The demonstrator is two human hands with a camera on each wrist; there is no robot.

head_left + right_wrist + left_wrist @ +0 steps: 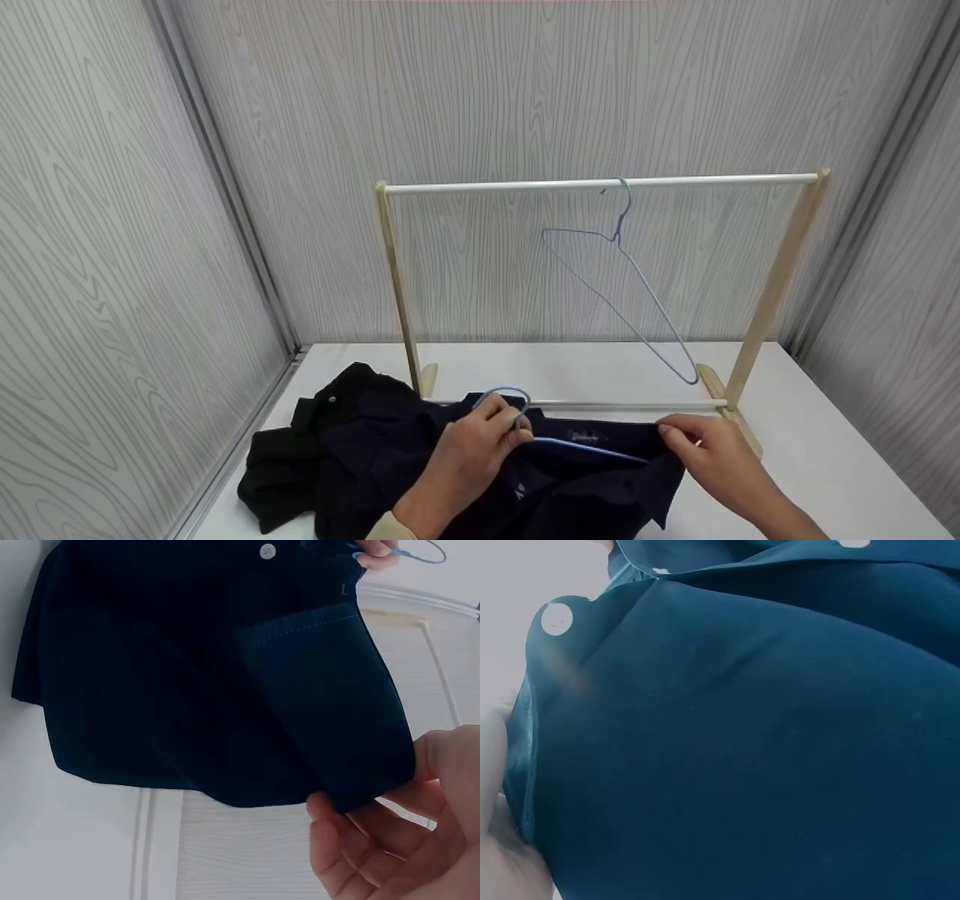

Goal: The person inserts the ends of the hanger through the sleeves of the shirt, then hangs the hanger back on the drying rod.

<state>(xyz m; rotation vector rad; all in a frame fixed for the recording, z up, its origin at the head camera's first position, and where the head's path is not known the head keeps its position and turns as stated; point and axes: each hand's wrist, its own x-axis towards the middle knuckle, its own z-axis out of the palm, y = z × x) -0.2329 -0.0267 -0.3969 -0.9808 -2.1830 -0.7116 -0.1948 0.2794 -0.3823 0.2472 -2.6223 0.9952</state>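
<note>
near centre, the left hand pinches a blue hanger partly inside the dark garment; the right hand pinches the cloth's right edge. hanger-fitting seems in hand; next likely needs the left side seated.

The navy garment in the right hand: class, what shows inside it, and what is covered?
Inside the navy garment, one arm of the blue hanger gripped by the left hand shows, with pale lettering behind it. Cloth covers that arm's tip; the other arm is hidden.
</note>
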